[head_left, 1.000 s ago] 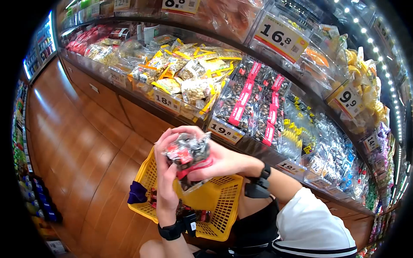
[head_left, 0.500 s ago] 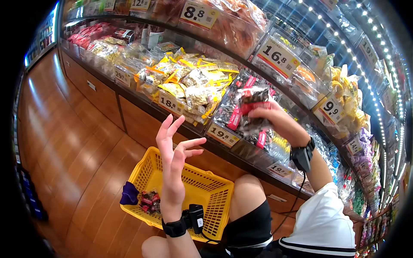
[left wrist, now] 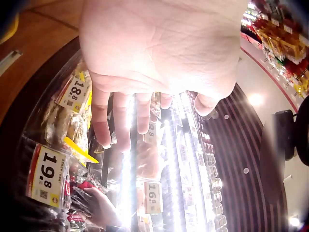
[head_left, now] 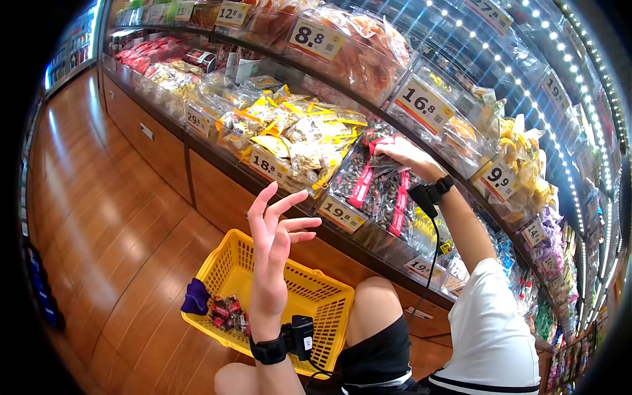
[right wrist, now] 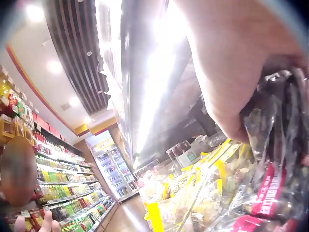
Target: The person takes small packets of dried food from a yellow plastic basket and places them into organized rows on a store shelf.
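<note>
My left hand (head_left: 268, 263) is raised above the yellow basket (head_left: 320, 283) with its fingers spread and nothing in them; its palm also fills the top of the left wrist view. At the back of a shelf bin, my right hand (head_left: 407, 157) grips a clear bag of dark, seed-like pieces with a red label (right wrist: 270, 186). Part of that bag is hidden behind the hand. Similar red-labelled bags (head_left: 361, 187) lie in the bin under it. Inside the basket, small red-and-dark packets (head_left: 228, 315) are heaped at the left end.
Yellow-edged snack bags (head_left: 303, 135) fill the neighbouring bin on the left. A price tag reading 19.8 (head_left: 342, 214) fronts the red-labelled bags. An upper shelf (head_left: 368, 99) overhangs the right arm. Dark purple cloth (head_left: 195, 296) hangs at the basket's left rim. A cable runs from the right wrist.
The right hand has carried the red-labelled bag from beside the left hand over the basket to the back of the bin. My left hand has let go and spread its fingers.
</note>
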{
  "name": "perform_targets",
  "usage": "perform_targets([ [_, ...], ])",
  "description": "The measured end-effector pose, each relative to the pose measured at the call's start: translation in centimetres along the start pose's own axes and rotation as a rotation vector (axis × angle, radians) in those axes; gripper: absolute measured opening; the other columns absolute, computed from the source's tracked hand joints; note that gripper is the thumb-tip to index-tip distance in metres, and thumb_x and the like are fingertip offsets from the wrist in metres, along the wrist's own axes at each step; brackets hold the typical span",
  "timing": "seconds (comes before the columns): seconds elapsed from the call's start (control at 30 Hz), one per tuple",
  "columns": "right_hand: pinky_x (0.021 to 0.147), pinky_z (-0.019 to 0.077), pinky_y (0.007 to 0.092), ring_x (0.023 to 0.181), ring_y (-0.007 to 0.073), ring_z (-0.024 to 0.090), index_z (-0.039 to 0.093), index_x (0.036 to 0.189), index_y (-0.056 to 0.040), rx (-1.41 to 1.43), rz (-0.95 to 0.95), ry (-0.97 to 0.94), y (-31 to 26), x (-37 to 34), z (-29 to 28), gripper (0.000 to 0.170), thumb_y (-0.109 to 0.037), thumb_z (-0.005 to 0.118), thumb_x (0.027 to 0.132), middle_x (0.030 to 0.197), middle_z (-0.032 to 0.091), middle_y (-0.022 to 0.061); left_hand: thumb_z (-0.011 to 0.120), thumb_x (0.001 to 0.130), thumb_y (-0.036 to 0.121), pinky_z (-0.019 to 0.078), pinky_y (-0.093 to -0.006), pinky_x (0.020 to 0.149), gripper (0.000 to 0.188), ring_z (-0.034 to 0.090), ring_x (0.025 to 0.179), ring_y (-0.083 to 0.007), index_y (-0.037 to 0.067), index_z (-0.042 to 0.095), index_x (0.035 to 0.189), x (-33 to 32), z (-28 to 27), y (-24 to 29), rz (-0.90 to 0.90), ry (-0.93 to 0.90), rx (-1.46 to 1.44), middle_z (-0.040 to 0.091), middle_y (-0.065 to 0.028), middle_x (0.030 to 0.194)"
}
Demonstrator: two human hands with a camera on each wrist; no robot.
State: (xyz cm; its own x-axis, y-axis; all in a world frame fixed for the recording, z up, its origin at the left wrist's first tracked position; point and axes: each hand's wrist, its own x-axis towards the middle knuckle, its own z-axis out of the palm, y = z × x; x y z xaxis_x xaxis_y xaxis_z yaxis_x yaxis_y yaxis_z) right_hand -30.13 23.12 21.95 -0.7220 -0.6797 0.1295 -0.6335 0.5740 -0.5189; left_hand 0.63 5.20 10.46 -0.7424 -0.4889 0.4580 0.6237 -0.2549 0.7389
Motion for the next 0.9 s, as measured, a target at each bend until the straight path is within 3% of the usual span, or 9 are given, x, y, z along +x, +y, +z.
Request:
perform_targets([
  [0.1,0.083,0.0475,0.0305,0.091,0.0159,0.06,0.071,0.107,-0.0053,-0.094,0.14,-0.148,0.9,2.3,0.4,0.046,-0.048,0.064,0.092,0.1,0.068,0.0067,0.041,0.099,0.057,0.0499,-0.0394,0.094,0.076,0.064,0.111,-0.0272,0.012,0.018,0.156,0.0,0.0,0.1,0.01,-0.001,-0.002,0.046,-0.022,0.146],
  [0.27,0.097,0.0484,0.0375,0.108,0.0317,0.064,0.06,0.128,0.0032,-0.39,0.245,0.154,-0.7,2.1,1.9,0.078,-0.065,0.058,0.09,0.13,0.061,0.0229,0.042,0.099,0.055,0.05,-0.0392,0.094,0.075,0.065,0.11,-0.0268,0.011,0.019,0.155,-0.1,0.3,-0.1,0.0,0.004,-0.005,0.046,-0.0222,0.146],
  [0.3,0.098,0.0479,0.0425,0.114,0.0376,0.063,0.06,0.121,0.0028,-0.385,0.188,0.188,0.1,2.2,2.0,0.085,-0.073,0.06,0.083,0.119,0.066,0.0269,0.042,0.099,0.055,0.05,-0.0392,0.094,0.075,0.065,0.11,-0.0268,0.011,0.019,0.155,-0.1,0.5,-0.1,-0.002,0.004,-0.006,0.046,-0.0222,0.146],
  [0.47,0.098,0.0469,0.0436,0.12,0.0384,0.058,0.055,0.126,0.0033,-0.399,0.133,0.251,0.8,1.7,2.9,0.087,-0.071,0.063,0.081,0.128,0.059,0.0298,0.045,0.098,0.047,0.0502,-0.0397,0.095,0.073,0.065,0.11,-0.0275,0.01,0.019,0.155,-0.3,0.9,0.0,-0.016,-0.008,0.006,0.047,-0.0227,0.145],
  [0.53,0.079,0.0557,0.0402,0.101,0.0316,0.068,0.053,0.13,0.007,-0.376,0.126,0.186,0.7,1.5,2.3,0.093,-0.071,0.064,0.081,0.119,0.065,0.0249,0.045,0.098,0.047,0.0501,-0.0396,0.095,0.073,0.065,0.11,-0.0275,0.01,0.019,0.155,-0.4,1.0,0.1,-0.016,-0.008,0.019,0.047,-0.0228,0.145],
  [0.67,0.079,0.0557,0.0413,0.102,0.0323,0.067,0.054,0.128,0.0077,-0.376,0.181,0.129,0.7,1.9,1.4,0.089,-0.068,0.063,0.082,0.114,0.067,0.0254,0.045,0.097,0.048,0.0498,-0.0395,0.095,0.074,0.064,0.11,-0.0276,0.01,0.018,0.155,-0.5,1.2,0.1,-0.016,-0.006,0.035,0.047,-0.023,0.145],
  [0.73,0.091,0.0502,0.0454,0.097,0.0357,0.066,0.06,0.116,0.0057,-0.479,0.246,0.163,0.6,2.1,1.6,0.077,-0.066,0.058,0.088,0.103,0.069,0.0234,0.045,0.098,0.046,0.0499,-0.0388,0.094,0.072,0.064,0.11,-0.027,0.009,0.02,0.155,-0.5,1.3,0.0,-0.005,-0.003,0.029,0.047,-0.0226,0.144],
  [0.8,0.083,0.0538,0.0443,0.09,0.0329,0.067,0.059,0.121,0.004,-0.619,0.111,0.323,-0.1,1.3,2.4,0.074,-0.064,0.049,0.094,0.098,0.07,0.0207,0.045,0.099,0.044,0.05,-0.0381,0.093,0.07,0.064,0.109,-0.0264,0.008,0.021,0.154,-0.4,1.4,-0.4,0.005,-0.007,0.023,0.048,-0.0221,0.143],
  [0.9,0.074,0.0591,0.0345,0.097,0.0282,0.067,0.047,0.142,-0.0021,-0.087,0.269,0.107,-0.1,0.4,0.8,0.073,-0.061,0.035,0.102,0.129,0.061,0.0216,0.047,0.103,0.038,0.0502,-0.0344,0.092,0.058,0.064,0.107,-0.0223,0.004,0.032,0.147,0.3,1.7,-1.9,-0.05,-0.032,0.099,0.052,-0.018,0.139],
])
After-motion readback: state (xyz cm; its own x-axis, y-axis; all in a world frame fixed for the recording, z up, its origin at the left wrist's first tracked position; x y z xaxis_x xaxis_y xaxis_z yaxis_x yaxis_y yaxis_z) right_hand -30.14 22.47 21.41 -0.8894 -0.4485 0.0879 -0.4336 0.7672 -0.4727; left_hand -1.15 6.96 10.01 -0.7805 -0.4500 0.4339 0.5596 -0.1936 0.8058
